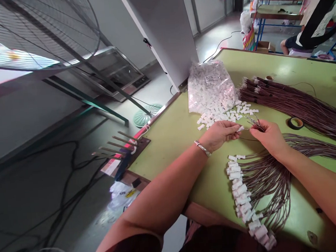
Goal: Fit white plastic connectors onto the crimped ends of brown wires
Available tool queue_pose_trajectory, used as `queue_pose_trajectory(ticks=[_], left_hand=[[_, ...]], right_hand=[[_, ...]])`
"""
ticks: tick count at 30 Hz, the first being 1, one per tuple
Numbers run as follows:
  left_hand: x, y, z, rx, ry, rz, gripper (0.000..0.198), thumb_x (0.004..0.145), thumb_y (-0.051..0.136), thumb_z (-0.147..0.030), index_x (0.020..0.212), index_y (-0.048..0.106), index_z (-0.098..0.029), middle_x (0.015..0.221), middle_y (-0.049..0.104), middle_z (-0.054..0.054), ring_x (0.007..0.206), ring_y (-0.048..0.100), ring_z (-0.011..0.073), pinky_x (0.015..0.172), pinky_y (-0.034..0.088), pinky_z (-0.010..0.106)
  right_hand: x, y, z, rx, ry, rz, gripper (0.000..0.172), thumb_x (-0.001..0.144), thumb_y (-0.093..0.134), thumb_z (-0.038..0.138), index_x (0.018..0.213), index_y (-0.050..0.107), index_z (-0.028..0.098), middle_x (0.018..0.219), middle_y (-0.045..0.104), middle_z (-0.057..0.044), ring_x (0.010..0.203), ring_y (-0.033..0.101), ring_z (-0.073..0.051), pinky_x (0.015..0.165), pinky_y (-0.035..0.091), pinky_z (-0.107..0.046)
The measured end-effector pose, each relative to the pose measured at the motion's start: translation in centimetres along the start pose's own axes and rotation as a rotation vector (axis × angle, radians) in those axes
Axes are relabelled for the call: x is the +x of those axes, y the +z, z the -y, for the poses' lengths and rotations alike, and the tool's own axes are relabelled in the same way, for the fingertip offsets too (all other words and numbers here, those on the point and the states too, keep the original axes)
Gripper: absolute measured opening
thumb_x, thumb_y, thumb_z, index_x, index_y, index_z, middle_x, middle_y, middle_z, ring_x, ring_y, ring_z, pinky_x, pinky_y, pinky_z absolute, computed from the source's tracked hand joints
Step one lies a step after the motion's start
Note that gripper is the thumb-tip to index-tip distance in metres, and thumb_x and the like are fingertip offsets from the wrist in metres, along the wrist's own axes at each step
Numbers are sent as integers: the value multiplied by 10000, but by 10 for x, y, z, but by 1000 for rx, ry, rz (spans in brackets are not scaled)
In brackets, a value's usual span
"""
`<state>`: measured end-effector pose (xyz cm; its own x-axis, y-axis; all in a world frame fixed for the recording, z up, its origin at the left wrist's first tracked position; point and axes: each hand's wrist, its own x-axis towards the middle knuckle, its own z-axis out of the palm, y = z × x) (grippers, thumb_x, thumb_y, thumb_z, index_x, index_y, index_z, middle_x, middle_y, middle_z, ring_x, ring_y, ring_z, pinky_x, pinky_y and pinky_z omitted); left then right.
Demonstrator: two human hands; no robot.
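Observation:
Between the fingertips of my left hand is a small white connector housing, with a thin wire at its right end. My right hand is closed around a bunch of brown wires whose bare metal ends point up and left. Just behind my left hand, loose white housings spill from a clear plastic bag. Nearer my body lies a fan of brown wires, their ends fitted with white connectors in a slanting row.
Thick bundles of brown cable stretch across the right of the green table. A roll of black tape lies beside them. Metal prongs stick out at the left edge, beyond which stands a large fan. A seated person is at the back right.

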<state>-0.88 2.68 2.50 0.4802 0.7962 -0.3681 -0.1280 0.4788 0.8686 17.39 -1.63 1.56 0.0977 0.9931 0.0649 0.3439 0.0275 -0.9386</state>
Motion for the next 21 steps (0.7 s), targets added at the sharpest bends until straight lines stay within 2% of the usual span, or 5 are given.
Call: queue_pose_trajectory(ticks=[6, 9, 13, 16, 21], left_hand=[[1, -3, 0, 39, 19, 21, 96, 754, 713, -177, 747, 670, -91, 654, 672, 45, 530, 576, 46, 563, 458, 176], [1, -1, 2, 167, 81, -4, 89, 747, 705, -190, 748, 684, -104, 618, 657, 37, 515, 558, 55, 522, 437, 178], [-3, 7, 3, 503, 304, -93, 27, 722, 676, -133, 719, 701, -141, 593, 629, 12, 529, 550, 75, 525, 445, 194], [-5, 14, 4, 611, 477, -143, 86, 702, 653, -89, 683, 697, -160, 659, 639, 8, 565, 553, 74, 567, 465, 199], [-2, 16, 9, 459, 299, -86, 42, 738, 636, -135, 735, 678, -134, 550, 606, -4, 496, 544, 76, 515, 459, 198]], right_hand=[[-1, -1, 2, 0, -21, -23, 158, 676, 595, 311, 611, 526, 184, 554, 441, 41, 551, 377, -100, 529, 309, -239], [0, -1, 3, -28, -9, 13, 138, 657, 589, 299, 608, 539, 179, 554, 463, 36, 555, 393, -103, 530, 314, -240], [4, -2, 0, 6, 41, 108, 144, 632, 596, 309, 625, 564, 169, 576, 507, 28, 557, 417, -105, 526, 324, -237], [6, -1, -5, 69, 63, 152, 174, 639, 607, 332, 656, 578, 162, 593, 517, 28, 568, 429, -106, 533, 332, -233], [3, -1, -5, 65, 44, 186, 193, 658, 608, 353, 629, 548, 172, 571, 469, 43, 545, 386, -94, 518, 300, -231]])
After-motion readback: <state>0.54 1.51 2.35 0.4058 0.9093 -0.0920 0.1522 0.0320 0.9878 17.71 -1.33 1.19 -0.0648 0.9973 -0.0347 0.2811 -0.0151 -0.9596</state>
